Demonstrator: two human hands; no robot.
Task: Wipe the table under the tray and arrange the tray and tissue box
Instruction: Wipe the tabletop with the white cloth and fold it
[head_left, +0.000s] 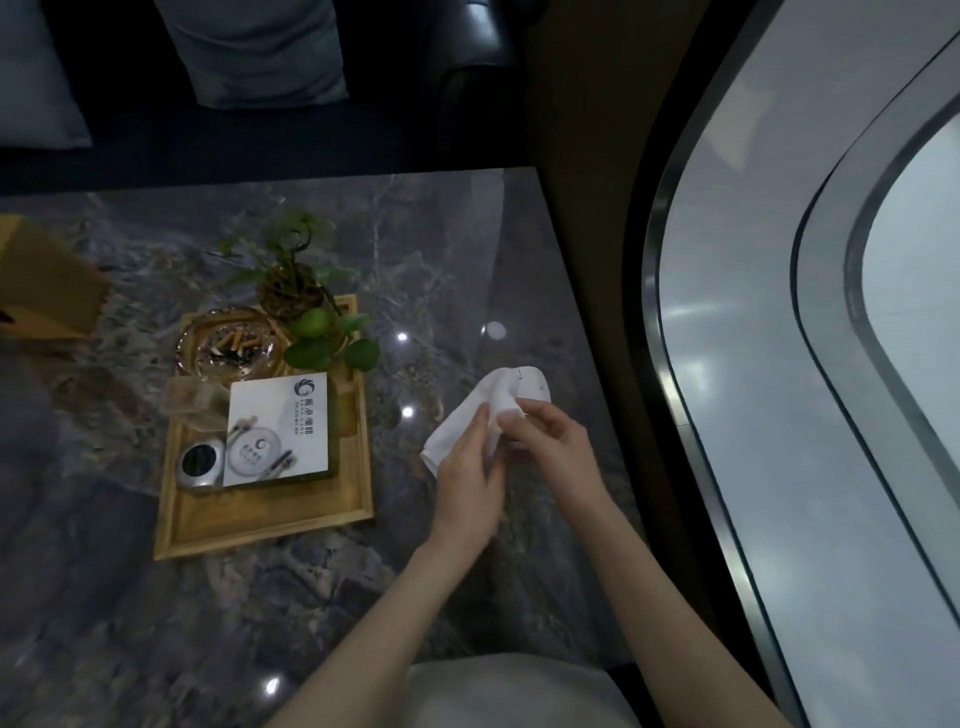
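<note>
Tray (270, 525) sits left-centre on the table (467, 249), long axis running away from the person, holding ashtray (228, 340), plant (296, 291), card (280, 426). Both hands, left (467, 467) and right (550, 436), pinch a cloth (493, 400) just right of it. Tissue box (47, 280) far left.

1 head-worn camera looks steeply down, close over the table (467, 249).

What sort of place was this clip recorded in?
Probably a lounge or reception seating area, perhaps in a hotel or office. A dark sofa with cushions faces a marble table that bears a wooden tray with an ashtray, a small plant and a branded white card.
</note>
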